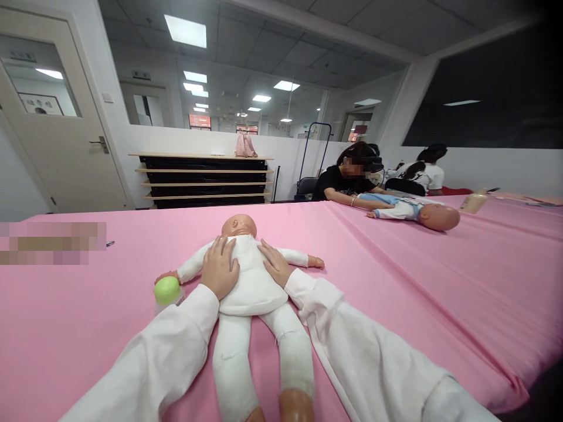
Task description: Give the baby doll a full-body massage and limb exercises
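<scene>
A baby doll with a white cloth body lies on the pink-covered table, its head pointing away from me and its legs toward me. My left hand rests flat on the left side of the doll's upper body, fingers stretched toward its shoulder. On the right side of the body lies my right hand, also flat with its fingers extended. Beside my left forearm stands a bottle with a light green cap, close to the doll's hand; the sleeve partly hides it.
Across the table at right, a person leans over another doll in blue and white clothes. A pump bottle stands beyond that doll's head. Another person sits farther back. A shelf unit stands by the wall.
</scene>
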`<state>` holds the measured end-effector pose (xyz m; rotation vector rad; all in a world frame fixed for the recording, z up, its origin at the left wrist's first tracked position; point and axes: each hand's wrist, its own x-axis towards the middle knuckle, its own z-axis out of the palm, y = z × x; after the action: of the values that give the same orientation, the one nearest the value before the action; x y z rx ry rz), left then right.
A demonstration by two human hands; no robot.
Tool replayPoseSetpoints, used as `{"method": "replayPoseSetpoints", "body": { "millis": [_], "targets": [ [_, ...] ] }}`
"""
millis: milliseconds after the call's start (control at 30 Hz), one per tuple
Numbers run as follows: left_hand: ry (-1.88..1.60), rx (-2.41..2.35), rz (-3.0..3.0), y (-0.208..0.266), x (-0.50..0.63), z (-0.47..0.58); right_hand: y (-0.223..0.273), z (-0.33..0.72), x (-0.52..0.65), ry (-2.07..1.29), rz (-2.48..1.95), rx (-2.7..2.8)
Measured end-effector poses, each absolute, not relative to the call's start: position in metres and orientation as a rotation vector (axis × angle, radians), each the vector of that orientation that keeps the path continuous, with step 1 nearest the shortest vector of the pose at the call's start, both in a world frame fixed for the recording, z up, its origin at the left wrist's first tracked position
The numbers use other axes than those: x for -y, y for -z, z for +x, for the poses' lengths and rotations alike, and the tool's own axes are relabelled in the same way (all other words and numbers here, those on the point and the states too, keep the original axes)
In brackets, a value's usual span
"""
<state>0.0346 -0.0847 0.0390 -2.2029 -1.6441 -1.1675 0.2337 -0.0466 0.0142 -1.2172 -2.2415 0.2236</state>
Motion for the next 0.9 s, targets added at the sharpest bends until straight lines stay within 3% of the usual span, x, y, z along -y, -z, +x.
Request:
{"method": "replayPoseSetpoints", "body": {
  "millis": [133,367,900],
  "targets": [
    [0.976,1.789,-2.291,-0.03,0.081,0.032,-0.011,0.234,0.043,-0.24,-1.272,2.343],
    [1.017,2.055,-2.224,-0.02,0.076,0.027,-0.013,0.233,0.041,-0.289,-1.371,2.335],
    [0.826,2.269,-1.923,-0.016,0.087,0.014,-0.008,0.239,0.049,-0.042,-1.649,2.191]
  ]
}}
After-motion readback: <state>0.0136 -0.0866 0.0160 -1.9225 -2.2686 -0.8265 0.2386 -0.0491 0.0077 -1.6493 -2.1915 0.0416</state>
